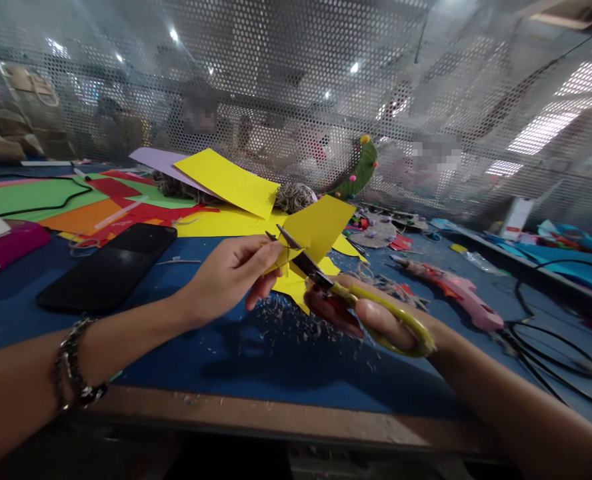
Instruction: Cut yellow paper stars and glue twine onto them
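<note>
Left hand [226,275] pinches the paper [326,223], right hand [380,319] grips the scissors [330,283] to its right — that paper taut, left thumb [266,257] clear, should give clean snips!

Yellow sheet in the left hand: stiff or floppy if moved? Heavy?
Fairly stiff, I'd guess: the yellow sheet juts up from the left hand with no obvious droop. Likely light: a pinch at one end seems to hold it up. Probably would bend or crease if pushed edge-on, since it looks thin.
</note>
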Action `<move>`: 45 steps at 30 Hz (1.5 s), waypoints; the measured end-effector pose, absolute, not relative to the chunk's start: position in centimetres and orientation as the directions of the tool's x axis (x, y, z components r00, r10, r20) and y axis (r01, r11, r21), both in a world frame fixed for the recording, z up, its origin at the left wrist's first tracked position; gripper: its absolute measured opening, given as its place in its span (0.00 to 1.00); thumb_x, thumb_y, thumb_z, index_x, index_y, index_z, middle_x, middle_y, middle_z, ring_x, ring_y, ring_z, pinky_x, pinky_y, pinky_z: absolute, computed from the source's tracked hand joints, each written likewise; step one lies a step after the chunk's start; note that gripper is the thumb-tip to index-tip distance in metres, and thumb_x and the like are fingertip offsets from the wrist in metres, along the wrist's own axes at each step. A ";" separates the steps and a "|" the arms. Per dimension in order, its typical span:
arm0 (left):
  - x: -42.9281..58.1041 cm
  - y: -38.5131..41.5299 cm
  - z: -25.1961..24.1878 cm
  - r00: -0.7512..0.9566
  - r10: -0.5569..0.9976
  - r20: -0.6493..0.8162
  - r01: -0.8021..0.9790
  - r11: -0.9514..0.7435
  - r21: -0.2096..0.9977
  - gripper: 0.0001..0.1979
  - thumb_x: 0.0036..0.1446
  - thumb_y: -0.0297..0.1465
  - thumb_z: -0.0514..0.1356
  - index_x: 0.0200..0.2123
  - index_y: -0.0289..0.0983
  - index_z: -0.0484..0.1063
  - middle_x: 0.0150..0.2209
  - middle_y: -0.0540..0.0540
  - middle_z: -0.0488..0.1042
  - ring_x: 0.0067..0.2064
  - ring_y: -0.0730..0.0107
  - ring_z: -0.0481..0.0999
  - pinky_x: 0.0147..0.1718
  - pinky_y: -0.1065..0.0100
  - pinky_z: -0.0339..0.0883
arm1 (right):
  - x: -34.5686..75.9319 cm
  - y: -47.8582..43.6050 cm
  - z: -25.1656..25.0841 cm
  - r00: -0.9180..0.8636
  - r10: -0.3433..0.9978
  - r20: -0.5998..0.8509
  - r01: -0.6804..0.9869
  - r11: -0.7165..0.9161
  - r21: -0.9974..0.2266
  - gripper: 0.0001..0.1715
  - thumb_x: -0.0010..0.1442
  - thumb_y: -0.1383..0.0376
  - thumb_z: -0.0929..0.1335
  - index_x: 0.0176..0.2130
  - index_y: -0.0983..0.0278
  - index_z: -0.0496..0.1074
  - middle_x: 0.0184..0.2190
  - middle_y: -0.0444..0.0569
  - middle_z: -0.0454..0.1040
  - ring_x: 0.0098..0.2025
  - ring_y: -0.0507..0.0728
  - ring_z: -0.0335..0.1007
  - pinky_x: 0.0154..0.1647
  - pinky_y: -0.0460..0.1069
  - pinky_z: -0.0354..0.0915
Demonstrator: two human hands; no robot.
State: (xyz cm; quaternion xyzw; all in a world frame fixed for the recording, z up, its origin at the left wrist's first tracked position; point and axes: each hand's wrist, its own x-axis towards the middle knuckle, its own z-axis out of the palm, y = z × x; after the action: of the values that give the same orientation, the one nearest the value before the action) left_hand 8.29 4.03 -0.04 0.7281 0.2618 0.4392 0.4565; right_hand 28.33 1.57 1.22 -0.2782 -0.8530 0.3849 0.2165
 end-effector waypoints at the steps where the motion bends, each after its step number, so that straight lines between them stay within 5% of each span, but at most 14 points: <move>1: 8.4 4.1 0.0 0.466 0.787 0.403 -0.039 -0.437 0.899 0.14 0.59 0.30 0.46 0.21 0.35 0.59 0.14 0.58 0.61 0.12 0.87 0.59 0.11 0.83 0.53 | 28.3 1.5 1.1 -0.743 0.651 0.159 0.305 0.540 -0.785 0.27 0.55 0.43 0.53 0.26 0.64 0.53 0.21 0.42 0.53 0.23 0.49 0.47 0.23 0.46 0.50; 6: 8.4 4.3 -0.1 0.453 0.786 0.421 -0.084 -0.432 0.898 0.08 0.57 0.29 0.49 0.25 0.36 0.59 0.19 0.58 0.64 0.13 0.87 0.62 0.13 0.83 0.57 | 28.1 1.6 0.7 -0.695 0.697 0.177 0.319 0.519 -0.793 0.28 0.53 0.42 0.55 0.30 0.65 0.55 0.23 0.43 0.54 0.22 0.48 0.47 0.20 0.44 0.49; 14: 8.3 4.1 0.0 0.387 0.795 0.467 0.023 -0.515 0.857 0.15 0.58 0.30 0.49 0.19 0.35 0.58 0.15 0.57 0.62 0.13 0.87 0.60 0.13 0.84 0.55 | 28.2 2.1 0.7 -0.779 0.611 0.142 0.319 0.580 -0.749 0.27 0.56 0.44 0.53 0.32 0.65 0.55 0.21 0.41 0.54 0.22 0.48 0.48 0.22 0.45 0.51; 38: 7.9 4.0 0.3 0.388 0.780 0.490 0.211 -0.593 0.777 0.16 0.57 0.32 0.50 0.18 0.36 0.58 0.13 0.56 0.61 0.15 0.83 0.61 0.15 0.80 0.56 | 27.7 1.2 0.2 -0.636 0.751 0.181 0.362 0.496 -0.789 0.32 0.49 0.38 0.54 0.28 0.65 0.56 0.20 0.40 0.52 0.19 0.46 0.43 0.15 0.43 0.44; 45: 7.9 4.0 0.1 0.381 0.787 0.485 0.207 -0.584 0.785 0.15 0.57 0.32 0.50 0.18 0.36 0.58 0.13 0.56 0.60 0.15 0.84 0.61 0.15 0.81 0.55 | 28.0 2.0 0.9 -0.714 0.687 0.137 0.395 0.556 -0.731 0.32 0.49 0.38 0.53 0.25 0.65 0.54 0.19 0.40 0.50 0.20 0.46 0.42 0.17 0.43 0.43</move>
State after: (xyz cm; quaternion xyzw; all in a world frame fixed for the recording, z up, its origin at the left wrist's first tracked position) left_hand 7.92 3.98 0.15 0.7665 0.3241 0.4521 0.3210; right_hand 28.05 2.05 0.86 -0.3157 -0.8571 0.3495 0.2086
